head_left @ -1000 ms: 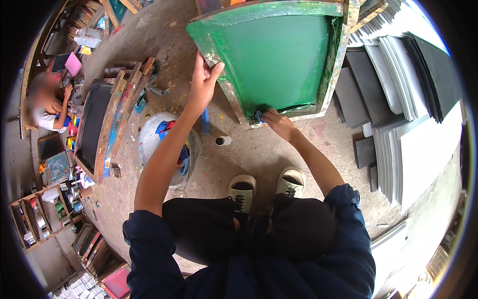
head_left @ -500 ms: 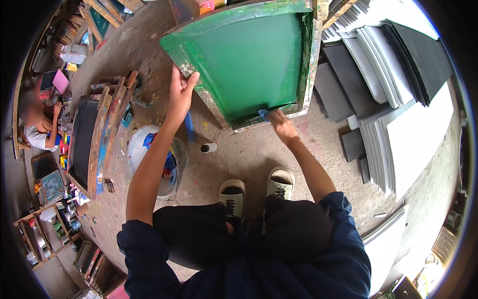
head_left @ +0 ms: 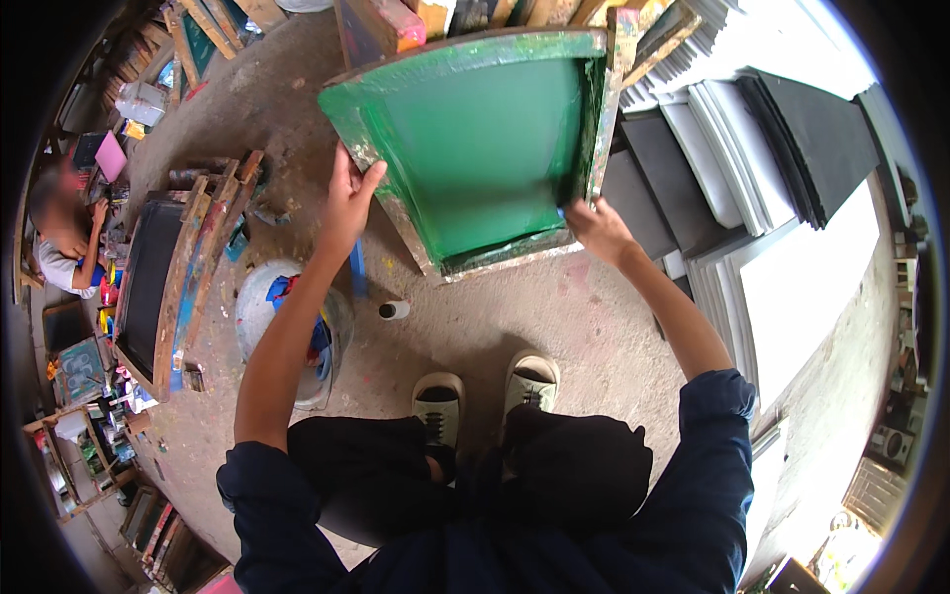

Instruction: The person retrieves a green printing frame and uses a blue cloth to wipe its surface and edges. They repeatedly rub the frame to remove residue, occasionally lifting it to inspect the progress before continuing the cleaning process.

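Observation:
A wooden screen-printing frame (head_left: 411, 243) with green mesh (head_left: 475, 148) stands tilted in front of me, its wood smeared with paint. My left hand (head_left: 348, 203) is closed on its left edge, thumb on the near face. At the lower right inside corner, my right hand (head_left: 602, 230) is closed on a small blue piece (head_left: 562, 211), perhaps a rag. Fingers hide most of that piece, so its kind is unclear. A dark blurred patch shows on the mesh beside it.
Left of my feet stands a clear bucket (head_left: 253, 342) with coloured rags; a small white bottle (head_left: 396, 310) lies nearby. More frames (head_left: 150, 287) lean at left. Stacks of white and black sheets (head_left: 792, 317) fill the right. A person (head_left: 71, 238) sits far left.
My right hand has moved right and slightly up, from the frame's bottom edge to its lower right corner. The left hand keeps its hold. The whole view has shifted a little.

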`<state>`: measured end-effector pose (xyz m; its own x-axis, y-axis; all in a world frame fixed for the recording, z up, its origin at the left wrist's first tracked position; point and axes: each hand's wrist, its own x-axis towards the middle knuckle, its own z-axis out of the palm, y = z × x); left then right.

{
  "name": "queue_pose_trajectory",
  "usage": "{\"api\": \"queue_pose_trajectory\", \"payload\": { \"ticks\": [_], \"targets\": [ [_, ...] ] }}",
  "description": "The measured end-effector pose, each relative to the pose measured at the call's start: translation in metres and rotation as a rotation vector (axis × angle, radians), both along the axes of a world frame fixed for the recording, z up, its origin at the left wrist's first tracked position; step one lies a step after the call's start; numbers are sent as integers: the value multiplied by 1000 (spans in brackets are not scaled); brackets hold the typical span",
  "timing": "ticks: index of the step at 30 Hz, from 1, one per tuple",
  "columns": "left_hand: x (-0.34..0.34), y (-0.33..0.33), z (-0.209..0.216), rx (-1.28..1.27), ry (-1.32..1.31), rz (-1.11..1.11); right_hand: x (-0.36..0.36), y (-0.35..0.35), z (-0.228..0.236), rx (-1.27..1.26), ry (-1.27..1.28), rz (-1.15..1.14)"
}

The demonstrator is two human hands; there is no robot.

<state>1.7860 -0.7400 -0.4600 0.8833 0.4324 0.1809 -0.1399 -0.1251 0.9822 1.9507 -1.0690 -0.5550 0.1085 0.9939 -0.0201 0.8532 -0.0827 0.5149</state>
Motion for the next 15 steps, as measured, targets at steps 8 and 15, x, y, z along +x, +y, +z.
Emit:
{"api": "queue_pose_trajectory", "payload": {
  "ticks": [8,15],
  "targets": [
    [2,5,-3,-61,-15,-39,7,-2,8,-139,-144,82],
    [1,11,-7,-49,-54,-63,45,28,92,272,-148,46]
  ]
}}
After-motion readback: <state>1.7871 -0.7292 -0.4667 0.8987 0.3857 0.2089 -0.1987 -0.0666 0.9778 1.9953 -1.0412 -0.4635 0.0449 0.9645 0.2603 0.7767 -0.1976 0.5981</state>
